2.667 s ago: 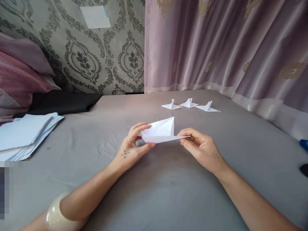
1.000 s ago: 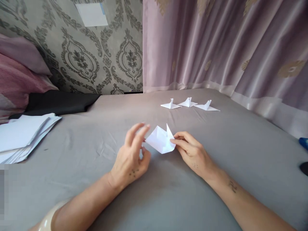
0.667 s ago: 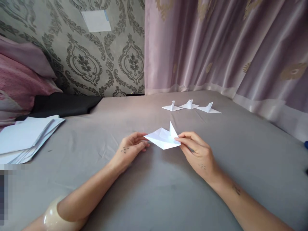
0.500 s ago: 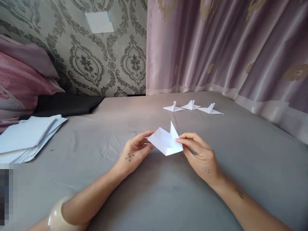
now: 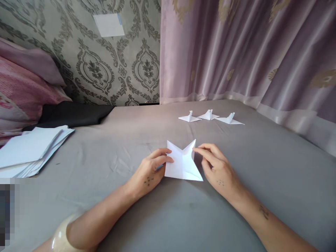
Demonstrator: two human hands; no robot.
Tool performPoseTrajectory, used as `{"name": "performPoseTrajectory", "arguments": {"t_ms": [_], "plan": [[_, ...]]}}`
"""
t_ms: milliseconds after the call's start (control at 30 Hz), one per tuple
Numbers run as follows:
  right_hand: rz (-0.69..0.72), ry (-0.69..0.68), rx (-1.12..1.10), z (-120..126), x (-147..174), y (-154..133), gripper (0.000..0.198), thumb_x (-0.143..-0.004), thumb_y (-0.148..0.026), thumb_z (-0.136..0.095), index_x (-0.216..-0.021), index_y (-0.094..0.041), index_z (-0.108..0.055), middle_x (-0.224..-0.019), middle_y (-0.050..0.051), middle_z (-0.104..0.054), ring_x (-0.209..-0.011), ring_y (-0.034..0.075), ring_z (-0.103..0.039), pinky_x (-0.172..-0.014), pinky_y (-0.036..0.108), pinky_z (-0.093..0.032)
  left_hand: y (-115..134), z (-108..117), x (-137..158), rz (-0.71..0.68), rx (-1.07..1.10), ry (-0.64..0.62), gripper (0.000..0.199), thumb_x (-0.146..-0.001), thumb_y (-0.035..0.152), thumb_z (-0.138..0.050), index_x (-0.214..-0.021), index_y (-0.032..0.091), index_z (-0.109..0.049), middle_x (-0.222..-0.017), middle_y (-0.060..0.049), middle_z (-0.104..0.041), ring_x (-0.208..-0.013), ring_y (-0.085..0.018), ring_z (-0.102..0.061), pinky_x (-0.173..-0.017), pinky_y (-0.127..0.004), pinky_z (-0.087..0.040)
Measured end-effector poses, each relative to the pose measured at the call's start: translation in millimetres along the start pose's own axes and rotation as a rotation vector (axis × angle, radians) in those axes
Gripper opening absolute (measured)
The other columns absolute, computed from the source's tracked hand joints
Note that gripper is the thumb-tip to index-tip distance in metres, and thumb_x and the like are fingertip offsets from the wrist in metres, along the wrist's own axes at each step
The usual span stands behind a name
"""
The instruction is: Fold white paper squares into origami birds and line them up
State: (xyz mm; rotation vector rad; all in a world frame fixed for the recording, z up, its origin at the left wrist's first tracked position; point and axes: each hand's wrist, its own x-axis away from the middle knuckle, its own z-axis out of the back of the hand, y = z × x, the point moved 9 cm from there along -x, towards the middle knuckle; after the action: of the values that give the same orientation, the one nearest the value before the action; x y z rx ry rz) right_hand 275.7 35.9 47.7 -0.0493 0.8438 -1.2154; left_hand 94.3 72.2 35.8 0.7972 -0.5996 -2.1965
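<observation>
A piece of white folded paper (image 5: 181, 162) is between my hands, with two points standing up at its far side and a notch between them. My left hand (image 5: 152, 166) is closed on its left edge, the fingers on top and the thumb hidden beneath. At the upper right point, the fingertips of my right hand (image 5: 216, 162) pinch the paper's edge. Its lower right corner sticks out towards me, with a crease running along it.
Three folded white paper birds (image 5: 209, 114) stand in a row at the back of the grey sheet (image 5: 168, 217). A stack of white paper (image 5: 31, 147) lies at the left, near a black cloth (image 5: 73, 113). Behind are a patterned wall (image 5: 120, 66) and a pink curtain (image 5: 223, 52).
The folded paper has turned and opened out flatter, its two points now apart at the far side. My left fingers have come over its top, and my right hand grips the upper right point.
</observation>
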Motion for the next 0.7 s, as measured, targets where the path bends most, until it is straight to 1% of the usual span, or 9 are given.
{"name": "performPoseTrajectory", "arguments": {"t_ms": [67, 133, 233, 333, 433, 500, 567, 633, 700], "plan": [[-0.024, 0.007, 0.025, 3, -1, 4, 0.045, -0.084, -0.001, -0.037, -0.111, -0.023, -0.065, -0.112, 0.008, -0.058, -0.096, 0.018, -0.062, -0.073, 0.03, -0.052, -4, 0, 0, 0.038, -0.02, -0.004, 0.028, -0.084, 0.003, -0.044, -0.089, 0.021, -0.066, -0.12, -0.006, -0.062, -0.087, -0.013, -0.068, -0.075, -0.023, -0.054], [-0.025, 0.035, 0.024, 8, -3, 4, 0.048, -0.084, 0.001, -0.036, -0.113, -0.024, -0.064, -0.113, 0.007, -0.058, -0.098, 0.018, -0.061, -0.076, 0.031, -0.052, -4, -1, 0, 0.04, -0.044, -0.02, 0.028, -0.085, 0.004, -0.044, -0.088, 0.021, -0.066, -0.119, -0.007, -0.062, -0.085, -0.013, -0.068, -0.076, -0.024, -0.054], [0.053, 0.041, 0.02, 11, -5, -7, 0.053, -0.085, 0.003, -0.033, -0.12, -0.026, -0.06, -0.118, 0.008, -0.054, -0.104, 0.018, -0.058, -0.083, 0.033, -0.051, 0, -5, 3, 0.006, -0.086, -0.054, 0.032, -0.084, 0.001, -0.042, -0.093, 0.02, -0.066, -0.123, -0.009, -0.06, -0.088, -0.015, -0.068, -0.078, -0.026, -0.055], [0.113, -0.035, 0.034, 4, -3, -16, 0.054, -0.086, 0.003, -0.032, -0.124, -0.027, -0.056, -0.122, 0.008, -0.051, -0.106, 0.018, -0.056, -0.086, 0.034, -0.051, 2, -6, 5, -0.035, -0.125, -0.058, 0.039, -0.081, -0.003, -0.038, -0.097, 0.02, -0.065, -0.125, -0.01, -0.059, -0.094, -0.016, -0.068, -0.08, -0.027, -0.055], [0.061, -0.072, 0.018, 0, -2, -13, 0.05, -0.084, 0.002, -0.036, -0.124, -0.024, -0.051, -0.121, 0.008, -0.054, -0.104, 0.019, -0.057, -0.084, 0.034, -0.051, 5, -2, 5, -0.07, -0.142, -0.016, 0.038, -0.082, -0.002, -0.037, -0.098, 0.019, -0.064, -0.123, -0.01, -0.059, -0.097, -0.017, -0.066, -0.081, -0.028, -0.055], [0.036, -0.088, -0.011, -3, -1, -10, 0.044, -0.084, 0.001, -0.039, -0.118, -0.023, -0.052, -0.118, 0.008, -0.055, -0.101, 0.018, -0.059, -0.082, 0.033, -0.051, 6, 1, 4, -0.085, -0.135, 0.016, 0.034, -0.083, -0.001, -0.039, -0.098, 0.018, -0.063, -0.121, -0.011, -0.059, -0.096, -0.017, -0.066, -0.079, -0.027, -0.055], [0.053, -0.136, -0.034, -9, 0, -11, 0.043, -0.084, 0.001, -0.039, -0.114, -0.024, -0.055, -0.117, 0.007, -0.055, -0.098, 0.017, -0.059, -0.081, 0.032, -0.051, 8, 3, 4, -0.106, -0.129, 0.034, 0.03, -0.082, 0.0, -0.043, -0.098, 0.017, -0.063, -0.119, -0.012, -0.059, -0.095, -0.018, -0.065, -0.076, -0.027, -0.055], [0.08, -0.191, -0.034, -15, 2, -13, 0.045, -0.084, 0.001, -0.038, -0.115, -0.025, -0.056, -0.117, 0.007, -0.054, -0.097, 0.017, -0.06, -0.08, 0.031, -0.051, 10, 1, 4, -0.139, -0.145, 0.025, 0.029, -0.081, 0.001, -0.046, -0.099, 0.017, -0.062, -0.118, -0.013, -0.058, -0.098, -0.02, -0.063, -0.077, -0.029, -0.055], [0.085, -0.229, -0.009, -20, 5, -14, 0.046, -0.084, 0.0, -0.038, -0.117, -0.026, -0.057, -0.118, 0.007, -0.054, -0.097, 0.018, -0.06, -0.078, 0.032, -0.051, 12, -3, 5, -0.176, -0.172, -0.014, 0.031, -0.08, 0.0, -0.048, -0.102, 0.017, -0.061, -0.119, -0.013, -0.057, -0.103, -0.022, -0.06, -0.081, -0.033, -0.055]]}}
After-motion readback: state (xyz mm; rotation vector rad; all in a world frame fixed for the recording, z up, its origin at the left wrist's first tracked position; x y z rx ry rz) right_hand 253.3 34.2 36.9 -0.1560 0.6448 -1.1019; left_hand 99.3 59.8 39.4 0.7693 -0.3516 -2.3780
